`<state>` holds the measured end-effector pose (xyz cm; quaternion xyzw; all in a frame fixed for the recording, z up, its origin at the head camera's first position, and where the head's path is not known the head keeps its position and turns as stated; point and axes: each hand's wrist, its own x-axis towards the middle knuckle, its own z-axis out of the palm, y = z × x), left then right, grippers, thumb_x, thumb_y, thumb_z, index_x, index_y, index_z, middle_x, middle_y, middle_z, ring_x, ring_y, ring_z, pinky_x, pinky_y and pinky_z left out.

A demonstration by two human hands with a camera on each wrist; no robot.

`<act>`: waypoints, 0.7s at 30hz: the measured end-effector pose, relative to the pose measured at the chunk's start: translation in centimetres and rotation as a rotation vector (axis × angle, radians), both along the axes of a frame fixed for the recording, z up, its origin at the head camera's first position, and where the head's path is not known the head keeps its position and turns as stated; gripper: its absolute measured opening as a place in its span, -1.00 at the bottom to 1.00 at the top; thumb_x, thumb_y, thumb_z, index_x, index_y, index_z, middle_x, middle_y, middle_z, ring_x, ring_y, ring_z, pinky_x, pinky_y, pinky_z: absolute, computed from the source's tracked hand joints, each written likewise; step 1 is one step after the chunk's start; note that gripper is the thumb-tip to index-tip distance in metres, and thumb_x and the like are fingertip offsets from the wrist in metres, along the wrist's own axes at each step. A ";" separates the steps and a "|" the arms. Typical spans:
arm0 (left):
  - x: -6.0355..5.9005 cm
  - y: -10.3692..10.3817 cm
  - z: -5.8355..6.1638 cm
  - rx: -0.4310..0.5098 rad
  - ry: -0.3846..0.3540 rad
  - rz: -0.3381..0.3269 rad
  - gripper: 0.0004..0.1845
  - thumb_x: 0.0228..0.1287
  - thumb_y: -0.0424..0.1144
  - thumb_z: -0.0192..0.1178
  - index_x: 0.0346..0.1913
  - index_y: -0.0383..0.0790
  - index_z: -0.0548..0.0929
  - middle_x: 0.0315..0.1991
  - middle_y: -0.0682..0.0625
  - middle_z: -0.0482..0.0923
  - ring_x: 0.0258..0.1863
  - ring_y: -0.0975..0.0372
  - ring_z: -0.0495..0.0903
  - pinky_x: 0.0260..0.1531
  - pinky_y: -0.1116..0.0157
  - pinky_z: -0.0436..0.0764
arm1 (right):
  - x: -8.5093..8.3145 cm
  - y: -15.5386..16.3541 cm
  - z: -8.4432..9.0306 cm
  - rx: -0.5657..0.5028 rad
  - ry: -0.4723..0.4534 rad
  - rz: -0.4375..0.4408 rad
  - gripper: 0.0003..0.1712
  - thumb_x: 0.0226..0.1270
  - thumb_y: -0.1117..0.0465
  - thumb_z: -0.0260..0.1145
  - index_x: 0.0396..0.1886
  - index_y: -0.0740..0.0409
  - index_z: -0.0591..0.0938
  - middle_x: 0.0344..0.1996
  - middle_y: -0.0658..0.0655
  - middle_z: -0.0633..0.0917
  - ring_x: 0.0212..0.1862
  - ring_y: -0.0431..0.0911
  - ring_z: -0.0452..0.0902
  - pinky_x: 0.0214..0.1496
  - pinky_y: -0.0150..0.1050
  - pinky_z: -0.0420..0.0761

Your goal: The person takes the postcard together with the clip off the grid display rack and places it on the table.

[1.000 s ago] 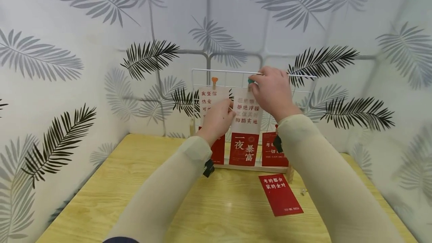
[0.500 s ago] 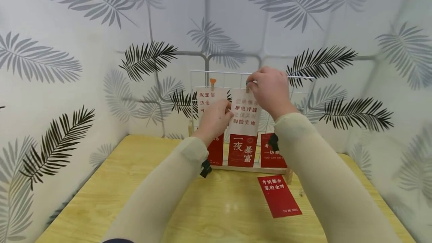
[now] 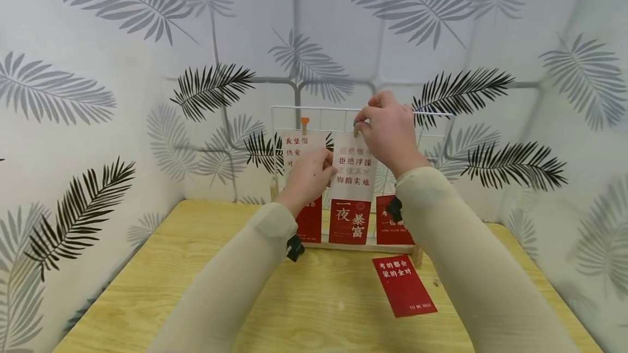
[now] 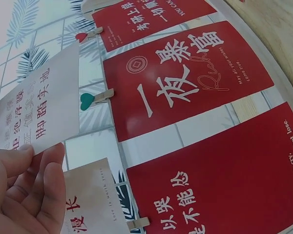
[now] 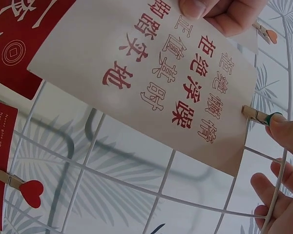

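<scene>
A white card with red and outlined characters (image 3: 354, 170) hangs in the upper row of a white wire grid (image 5: 161, 195). My left hand (image 3: 309, 176) pinches its left edge between thumb and fingers, as the left wrist view also shows. At its top edge, a small wooden clothespin with a green end (image 5: 256, 115) sits on the card. The right hand (image 3: 390, 129) grips that clothespin, thumb on the green end and the other fingers behind the grid wires. Left of it hangs another white card (image 3: 289, 143), partly hidden by my left hand, under a clothespin with an orange heart (image 3: 305, 123).
Red cards hang along the lower row, one with large white characters (image 4: 185, 78) under a green-heart clothespin (image 4: 94, 99). A loose red card (image 3: 404, 286) lies on the wooden table (image 3: 196, 271) before the grid's wooden base (image 3: 363, 247). Patterned wall (image 3: 333, 26) stands behind.
Both hands stay on the card and clothespin. The right fingers have shifted slightly and now cover most of the green end. The head view has drifted a little.
</scene>
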<state>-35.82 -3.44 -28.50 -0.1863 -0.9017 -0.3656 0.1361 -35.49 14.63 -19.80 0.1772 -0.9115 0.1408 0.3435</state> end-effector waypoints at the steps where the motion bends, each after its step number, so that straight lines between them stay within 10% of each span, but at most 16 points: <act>1: 0.0 0.0 -0.1 0.012 -0.008 -0.010 -0.88 0.50 -0.21 0.19 -0.02 -0.14 0.58 -0.32 0.07 0.60 -0.45 0.24 0.60 -0.43 0.28 0.59 | 0.0 0.0 -0.1 0.001 0.000 -0.001 -0.87 0.45 0.13 0.34 -0.21 0.02 0.79 0.11 0.15 0.47 0.17 0.03 0.37 0.30 0.19 0.23; 10: 0.5 -0.4 -0.4 0.062 -0.060 -0.036 -0.87 0.51 -0.23 0.18 0.01 -0.15 0.58 -0.28 0.04 0.60 -0.41 0.17 0.64 -0.43 0.28 0.61 | -0.2 0.1 -0.4 -0.116 0.009 0.069 -0.88 0.43 0.17 0.36 -0.20 0.08 0.78 0.14 0.17 0.46 -0.01 0.10 0.51 0.09 0.02 0.51; 21: 1.2 0.3 -0.1 0.107 -0.103 -0.102 -0.92 0.49 -0.28 0.19 -0.05 -0.16 0.58 -0.30 0.03 0.62 -0.35 0.06 0.69 -0.43 0.24 0.61 | 0.9 1.9 -0.1 -0.163 -0.009 0.143 -0.83 0.45 0.13 0.35 -0.09 0.01 0.80 0.29 0.14 0.44 0.22 0.13 0.45 0.15 0.03 0.51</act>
